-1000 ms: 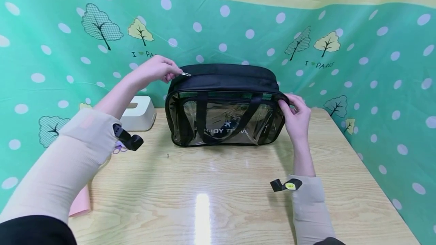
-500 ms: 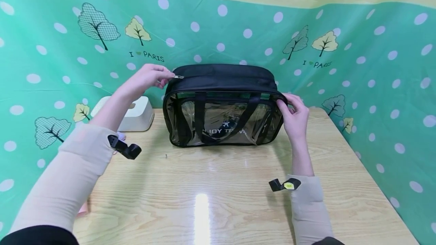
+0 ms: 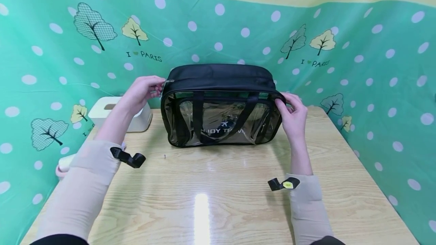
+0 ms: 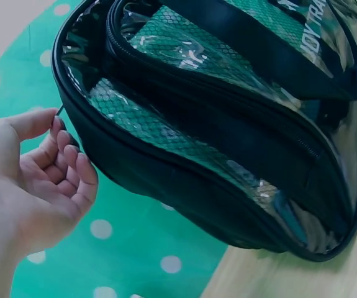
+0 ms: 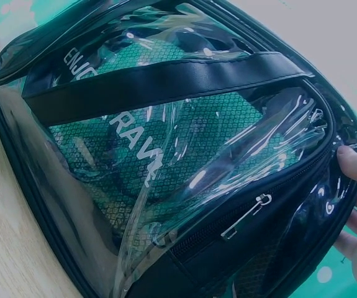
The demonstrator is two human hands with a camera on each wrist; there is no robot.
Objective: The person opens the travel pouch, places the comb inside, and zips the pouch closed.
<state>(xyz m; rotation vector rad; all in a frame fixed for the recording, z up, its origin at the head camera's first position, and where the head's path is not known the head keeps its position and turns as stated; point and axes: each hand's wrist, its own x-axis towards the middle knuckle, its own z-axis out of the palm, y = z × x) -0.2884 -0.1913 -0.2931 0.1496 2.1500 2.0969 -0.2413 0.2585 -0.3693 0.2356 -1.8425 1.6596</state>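
A black travel bag (image 3: 221, 82) with a clear front panel and black strap handles stands upright at the back of the table. At its top left corner my left hand (image 3: 144, 90) pinches a silver zipper pull (image 3: 169, 81) between thumb and fingers. In the left wrist view the left hand (image 4: 48, 167) is beside the bag's dark edge, its other fingers curled. The bag's upper right corner is gripped by my right hand (image 3: 293, 114), thumb on the front. The right wrist view shows the right thumb on the clear panel's edge and another zipper pull (image 5: 246, 217) on the front pocket.
A white tissue box (image 3: 139, 120) sits left of the bag, partly behind the left forearm. A white and pink item (image 3: 63, 167) shows at the table's left edge. A tiny dark bit (image 3: 165, 157) lies on the wooden table (image 3: 238, 184). A green dotted cloth (image 3: 190, 44) hangs behind.
My left hand has drawn the zipper pull leftward and down along the bag's top to its left corner. The right hand keeps its grip on the right corner.
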